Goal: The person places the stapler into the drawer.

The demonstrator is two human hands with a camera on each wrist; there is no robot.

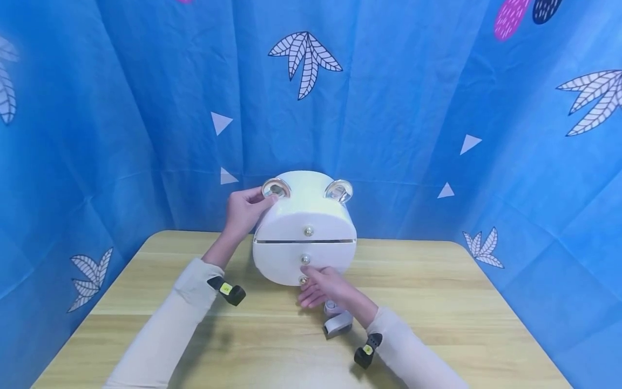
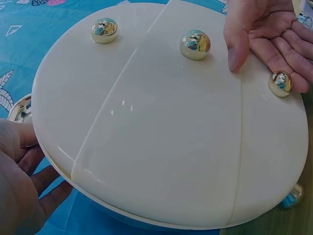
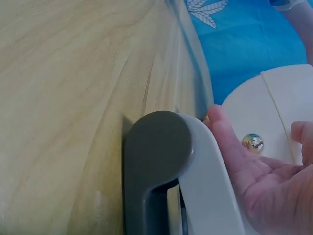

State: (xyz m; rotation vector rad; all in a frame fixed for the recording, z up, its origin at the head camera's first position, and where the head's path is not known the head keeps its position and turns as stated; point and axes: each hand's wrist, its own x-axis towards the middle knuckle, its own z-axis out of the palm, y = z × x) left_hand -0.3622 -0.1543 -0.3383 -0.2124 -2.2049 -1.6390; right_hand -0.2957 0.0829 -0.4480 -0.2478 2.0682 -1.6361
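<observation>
A white rounded drawer box (image 1: 279,259) stands near the back of the table, with two gold-rimmed ears on top and three gold knobs down its front. The middle drawer (image 2: 161,127) sits slightly forward of the top one. My left hand (image 1: 245,213) grips the box's left ear (image 1: 276,187), thumb in front and fingers behind. Palm upward, my right hand (image 1: 325,286) is at the lower front. Its thumb is near the seam under the middle drawer, and its extended fingers lie right at the bottom knob (image 2: 280,83).
A small grey-and-white device (image 3: 159,142) with a rounded end lies on the wooden table (image 1: 427,302) just below my right hand. Blue patterned cloth (image 1: 403,108) hangs behind the table and on both sides. Black bands sit on both sleeves.
</observation>
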